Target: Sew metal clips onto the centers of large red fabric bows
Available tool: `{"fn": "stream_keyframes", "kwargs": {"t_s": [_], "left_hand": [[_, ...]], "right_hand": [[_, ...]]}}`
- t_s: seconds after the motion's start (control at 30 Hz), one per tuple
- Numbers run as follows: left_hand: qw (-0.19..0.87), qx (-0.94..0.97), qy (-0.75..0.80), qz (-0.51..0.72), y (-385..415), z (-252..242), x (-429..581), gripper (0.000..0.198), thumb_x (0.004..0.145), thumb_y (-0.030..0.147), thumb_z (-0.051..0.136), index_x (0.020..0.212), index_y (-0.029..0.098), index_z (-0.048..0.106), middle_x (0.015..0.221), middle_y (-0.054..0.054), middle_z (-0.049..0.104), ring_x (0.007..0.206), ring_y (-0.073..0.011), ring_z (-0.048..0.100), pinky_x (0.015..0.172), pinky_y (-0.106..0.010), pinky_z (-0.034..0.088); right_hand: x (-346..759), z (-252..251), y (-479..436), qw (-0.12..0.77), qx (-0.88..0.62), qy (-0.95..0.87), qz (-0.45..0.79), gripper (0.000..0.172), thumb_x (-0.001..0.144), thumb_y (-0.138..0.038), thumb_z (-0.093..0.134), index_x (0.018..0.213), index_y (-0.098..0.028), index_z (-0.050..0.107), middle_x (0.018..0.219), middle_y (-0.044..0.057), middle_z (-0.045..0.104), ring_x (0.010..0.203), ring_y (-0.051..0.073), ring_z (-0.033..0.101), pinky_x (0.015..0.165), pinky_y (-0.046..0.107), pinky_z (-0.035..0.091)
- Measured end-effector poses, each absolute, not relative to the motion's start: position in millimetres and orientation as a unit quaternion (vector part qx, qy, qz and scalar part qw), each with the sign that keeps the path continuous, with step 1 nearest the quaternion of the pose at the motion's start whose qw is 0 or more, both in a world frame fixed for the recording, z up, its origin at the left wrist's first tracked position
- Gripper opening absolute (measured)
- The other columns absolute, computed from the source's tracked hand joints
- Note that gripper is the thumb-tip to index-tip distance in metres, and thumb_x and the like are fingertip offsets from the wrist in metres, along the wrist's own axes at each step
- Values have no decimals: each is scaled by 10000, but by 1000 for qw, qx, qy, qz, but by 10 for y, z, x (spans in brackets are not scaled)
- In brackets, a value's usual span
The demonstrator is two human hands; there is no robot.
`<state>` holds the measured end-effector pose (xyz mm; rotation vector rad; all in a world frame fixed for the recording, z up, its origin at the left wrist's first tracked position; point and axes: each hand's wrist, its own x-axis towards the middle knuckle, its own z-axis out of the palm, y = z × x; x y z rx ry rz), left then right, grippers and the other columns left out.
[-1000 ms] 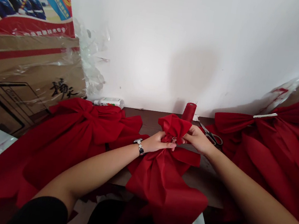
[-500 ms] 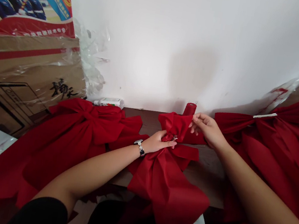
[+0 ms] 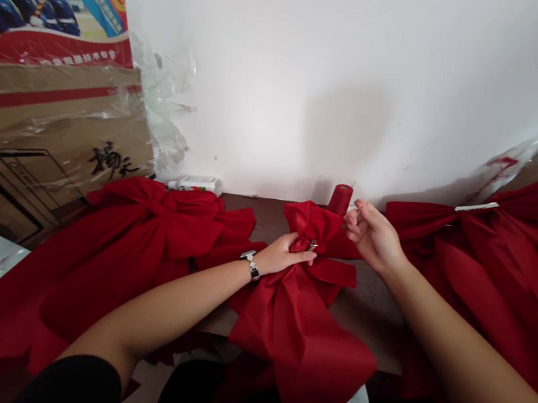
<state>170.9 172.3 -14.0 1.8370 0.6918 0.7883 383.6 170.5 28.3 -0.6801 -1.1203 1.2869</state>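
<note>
My left hand (image 3: 286, 256) is closed around the gathered middle of a red fabric bow (image 3: 301, 341), whose loops and tails spread above and below it. A small metal clip (image 3: 313, 245) sits at the gather, right by my fingers. To the upper right, my right hand (image 3: 375, 236) is raised and pinched on a thin, pale needle (image 3: 358, 211), mostly hidden by the fingertips. It is apart from the bow's upper loop. Just left of that hand stands a spool of red thread (image 3: 340, 199), with fine needles sticking out of its top.
A finished-looking red bow (image 3: 156, 211) lies on the left, with long tails. More gathered red fabric (image 3: 507, 264) with a white strip (image 3: 477, 207) fills the right. A white tube (image 3: 197, 184) lies by the wall. Cardboard boxes (image 3: 44, 148) stand at left.
My right hand has drawn back from the bow's upper loop, slightly right, and its fingers have turned upward in a pinch. My left hand keeps its hold on the bow.
</note>
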Motion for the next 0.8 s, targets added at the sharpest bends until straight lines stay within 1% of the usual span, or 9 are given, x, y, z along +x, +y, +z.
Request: {"fn": "stream_keyframes", "kwargs": {"t_s": [0.1, 0.17, 0.23, 0.3, 0.37, 0.5, 0.63, 0.7, 0.8], "left_hand": [[488, 762, 276, 325, 1718, -128, 1707, 340, 820, 469, 605, 838, 132, 562, 778, -40, 657, 774, -147, 608, 846, -274, 433], [478, 770, 271, 323, 1714, -120, 1705, 340, 827, 469, 597, 818, 130, 570, 778, -43, 654, 778, -146, 605, 844, -270, 436], [470, 776, 267, 324, 1711, -115, 1702, 335, 833, 461, 591, 805, 128, 578, 781, -43, 652, 780, -144, 602, 845, -265, 436], [466, 778, 263, 330, 1711, -114, 1700, 329, 839, 455, 586, 793, 129, 581, 789, -42, 651, 781, -141, 600, 850, -261, 434], [459, 777, 266, 339, 1713, -114, 1698, 331, 842, 455, 580, 782, 130, 585, 799, -43, 650, 791, -143, 598, 859, -260, 430], [432, 771, 287, 370, 1719, -108, 1691, 355, 851, 470, 559, 779, 125, 605, 817, -48, 650, 811, -150, 593, 877, -266, 422], [429, 768, 286, 381, 1718, -101, 1686, 363, 857, 470, 548, 770, 123, 610, 815, -49, 648, 809, -148, 590, 872, -262, 424], [437, 769, 281, 372, 1716, -104, 1686, 349, 848, 462, 565, 766, 125, 607, 806, -44, 646, 802, -147, 589, 862, -262, 427], [450, 773, 271, 355, 1716, -118, 1690, 339, 838, 459, 579, 766, 128, 598, 804, -37, 638, 793, -144, 584, 853, -262, 427]], "right_hand": [[3819, 257, 1711, 587, -302, -523, 539, 290, 795, -459, 627, 831, -251, 429, 550, -55, 362, 452, 97, 238, 399, 229, 202], [3803, 229, 1723, 579, -316, -544, 518, 313, 793, -491, 622, 836, -250, 427, 562, -62, 354, 446, 86, 203, 404, 227, 178], [3779, 198, 1731, 579, -321, -554, 505, 312, 785, -486, 635, 856, -247, 446, 584, -65, 342, 452, 77, 200, 408, 217, 166], [3753, 169, 1731, 583, -317, -556, 500, 289, 780, -448, 651, 884, -244, 474, 601, -67, 322, 467, 75, 226, 412, 206, 181], [3733, 148, 1729, 582, -312, -562, 498, 255, 779, -400, 656, 895, -238, 498, 624, -60, 345, 486, 76, 275, 419, 200, 225], [3734, 132, 1739, 567, -299, -606, 471, 217, 785, -360, 647, 887, -221, 513, 695, -38, 476, 498, 76, 379, 460, 227, 339], [3746, 116, 1749, 525, -304, -674, 422, 254, 792, -392, 662, 887, -201, 525, 727, -7, 586, 555, 99, 513, 546, 252, 442], [3746, 96, 1744, 509, -303, -691, 413, 267, 779, -404, 676, 867, -191, 542, 733, 14, 619, 597, 117, 547, 550, 251, 457], [3750, 73, 1725, 491, -318, -712, 387, 245, 764, -398, 683, 746, -180, 571, 659, 19, 616, 560, 126, 538, 527, 255, 449]]}}
